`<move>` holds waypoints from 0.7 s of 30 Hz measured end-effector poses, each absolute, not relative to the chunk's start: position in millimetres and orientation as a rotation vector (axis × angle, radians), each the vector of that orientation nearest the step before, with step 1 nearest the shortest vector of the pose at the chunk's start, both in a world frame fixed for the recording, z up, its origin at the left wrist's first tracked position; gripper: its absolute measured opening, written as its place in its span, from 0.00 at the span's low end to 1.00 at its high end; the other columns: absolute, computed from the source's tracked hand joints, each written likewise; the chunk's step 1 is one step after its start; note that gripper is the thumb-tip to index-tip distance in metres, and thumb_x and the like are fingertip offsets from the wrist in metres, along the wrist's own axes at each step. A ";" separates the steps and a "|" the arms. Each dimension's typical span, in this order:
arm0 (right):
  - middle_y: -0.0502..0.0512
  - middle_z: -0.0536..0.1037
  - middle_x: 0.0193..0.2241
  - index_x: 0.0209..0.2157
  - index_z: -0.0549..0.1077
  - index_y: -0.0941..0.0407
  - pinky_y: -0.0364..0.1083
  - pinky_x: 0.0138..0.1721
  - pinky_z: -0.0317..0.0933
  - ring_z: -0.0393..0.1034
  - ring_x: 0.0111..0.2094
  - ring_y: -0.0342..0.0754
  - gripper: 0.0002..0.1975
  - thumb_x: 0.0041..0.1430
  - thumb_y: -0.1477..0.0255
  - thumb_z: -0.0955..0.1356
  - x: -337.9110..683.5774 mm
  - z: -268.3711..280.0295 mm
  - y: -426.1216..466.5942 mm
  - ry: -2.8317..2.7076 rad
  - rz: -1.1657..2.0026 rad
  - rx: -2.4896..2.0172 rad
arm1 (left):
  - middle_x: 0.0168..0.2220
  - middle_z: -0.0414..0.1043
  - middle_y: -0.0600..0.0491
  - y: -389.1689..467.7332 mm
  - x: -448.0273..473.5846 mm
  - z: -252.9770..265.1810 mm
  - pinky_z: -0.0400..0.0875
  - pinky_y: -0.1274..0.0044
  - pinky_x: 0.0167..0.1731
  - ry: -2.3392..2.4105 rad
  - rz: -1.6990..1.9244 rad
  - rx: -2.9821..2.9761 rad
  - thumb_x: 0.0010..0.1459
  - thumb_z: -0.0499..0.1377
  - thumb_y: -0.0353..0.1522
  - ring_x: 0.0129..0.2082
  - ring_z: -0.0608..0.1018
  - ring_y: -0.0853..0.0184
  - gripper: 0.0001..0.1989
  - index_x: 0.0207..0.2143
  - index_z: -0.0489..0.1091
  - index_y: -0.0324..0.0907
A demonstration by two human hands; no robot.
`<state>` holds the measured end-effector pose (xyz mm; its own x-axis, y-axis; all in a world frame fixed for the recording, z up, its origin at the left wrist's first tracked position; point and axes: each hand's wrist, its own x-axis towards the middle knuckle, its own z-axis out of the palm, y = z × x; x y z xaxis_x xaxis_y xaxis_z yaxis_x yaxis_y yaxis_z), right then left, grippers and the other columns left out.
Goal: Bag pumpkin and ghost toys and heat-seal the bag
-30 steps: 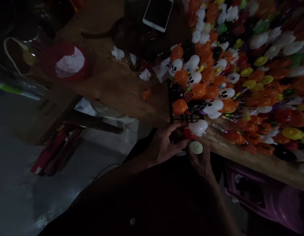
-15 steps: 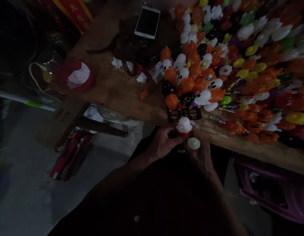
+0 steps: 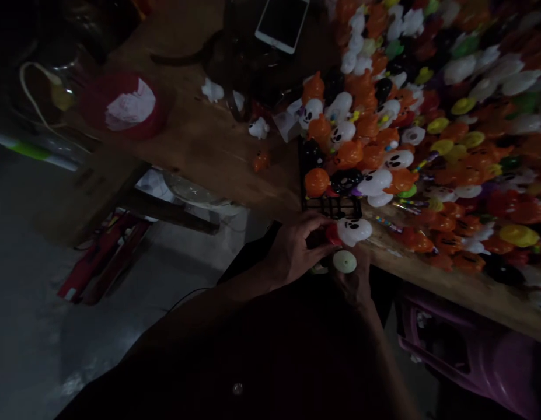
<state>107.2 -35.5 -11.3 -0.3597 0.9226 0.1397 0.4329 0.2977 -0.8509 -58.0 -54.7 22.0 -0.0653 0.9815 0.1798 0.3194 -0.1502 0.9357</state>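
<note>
In the head view, my left hand (image 3: 294, 251) has its thumb and fingers closed on the red base of a white toy ghost (image 3: 355, 231). The ghost lies on its side, its black-eyed head pointing right, just off the table's front edge. Close below it, my right hand (image 3: 355, 280) is wrapped round something with a pale greenish round end (image 3: 344, 262). A small dark dot marks the middle of that end; the rest is hidden in the hand. Beyond both hands, a black plastic basket (image 3: 334, 206) holds orange, white and black toy figures.
Piled toy figures (image 3: 463, 146) cover the table's right side. A phone (image 3: 282, 26) lies at the back, and a red tub (image 3: 159, 119) with white paper stands left. Loose small figures, one orange (image 3: 261, 160), lie between. A purple plastic stool (image 3: 498, 356) is below right.
The toy ghost has turned from upright, its back showing, to lying sideways with its face visible. My right hand keeps the pale-ended thing. The whole view has shifted slightly.
</note>
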 end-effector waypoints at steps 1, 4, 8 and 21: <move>0.52 0.66 0.20 0.23 0.61 0.51 0.49 0.29 0.64 0.64 0.25 0.49 0.12 0.56 0.61 0.64 106.7 -13.4 -33.5 -1.951 0.921 -1.197 | 0.45 0.78 0.50 -53.9 -58.9 22.4 0.78 0.76 0.47 1.426 1.256 1.539 0.57 0.69 0.29 0.46 0.81 0.66 0.13 0.44 0.75 0.41; 0.57 0.69 0.22 0.25 0.66 0.51 0.52 0.31 0.65 0.67 0.28 0.54 0.13 0.55 0.59 0.65 104.3 -18.9 -30.6 -2.000 0.806 -1.240 | 0.46 0.78 0.50 -53.6 -60.0 26.6 0.77 0.76 0.48 1.405 1.301 1.513 0.58 0.67 0.27 0.48 0.80 0.66 0.12 0.45 0.74 0.41; 0.59 0.70 0.25 0.28 0.69 0.53 0.55 0.34 0.66 0.68 0.31 0.56 0.13 0.58 0.58 0.66 97.7 -20.3 -30.8 -1.965 0.767 -1.264 | 0.48 0.77 0.49 -55.7 -63.2 30.1 0.77 0.76 0.48 1.400 1.314 1.371 0.57 0.68 0.28 0.47 0.80 0.65 0.14 0.46 0.74 0.41; 0.54 0.64 0.20 0.22 0.65 0.52 0.51 0.29 0.61 0.60 0.25 0.50 0.18 0.58 0.55 0.67 111.4 -30.1 0.7 -2.190 0.631 -1.354 | 0.43 0.81 0.52 -70.1 -100.3 -6.9 0.74 0.79 0.35 1.774 1.168 1.617 0.64 0.61 0.28 0.36 0.80 0.69 0.14 0.51 0.77 0.43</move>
